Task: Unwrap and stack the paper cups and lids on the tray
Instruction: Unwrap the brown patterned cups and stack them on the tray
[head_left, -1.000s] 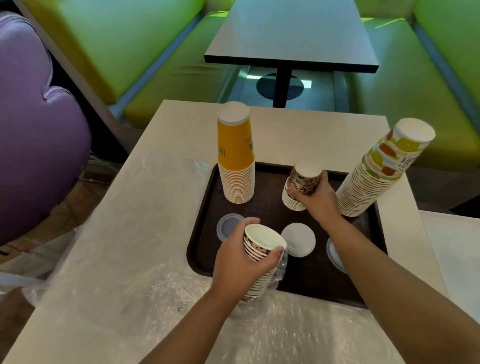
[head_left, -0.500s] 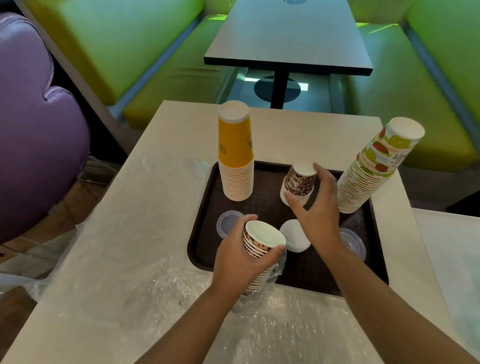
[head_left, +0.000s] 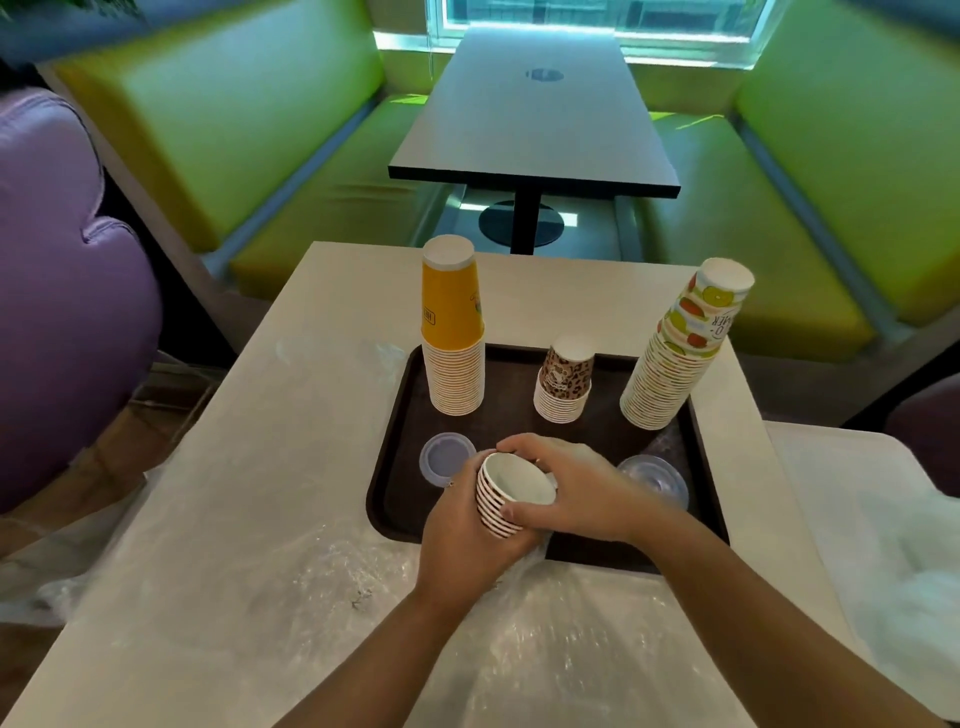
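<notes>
Head view: at 6 o'clock on the brown tray (head_left: 400, 415), over its near rim, the left hand (head_left: 467, 540) wraps its curled fingers around the lower part of a nested leopard-print cup sleeve (head_left: 506, 493), tilted with the open mouth facing up and toward 1 o'clock. The right hand (head_left: 576, 488) curls over the top cups from the 3 o'clock side, thumb on the near wall and fingers on the far rim, so both hands hold the same sleeve. Crumpled plastic wrap (head_left: 524, 558) shows just beneath the sleeve.

On the tray, a yellow cup stack (head_left: 452, 332) stands at 10 o'clock, a short leopard cup stack (head_left: 563, 384) at 12 o'clock and a leaning fruit-print cup stack (head_left: 680, 353) at 2 o'clock, all mouth down. A clear lid (head_left: 445, 457) lies at 8 o'clock, another lid (head_left: 654, 478) at 4 o'clock. Loose film (head_left: 270, 561) covers the near worktop (head_left: 550, 291).

The step in hand looks like pulling a batch of cups off the sleeve. It would go best with the left hand steady and the right gripping several rims evenly, twisting slightly to break the nesting, squeezing lightly so the paper walls do not crease. The batch should then be inverted squarely onto the short leopard stack, well clear of the leaning fruit-print one.
</notes>
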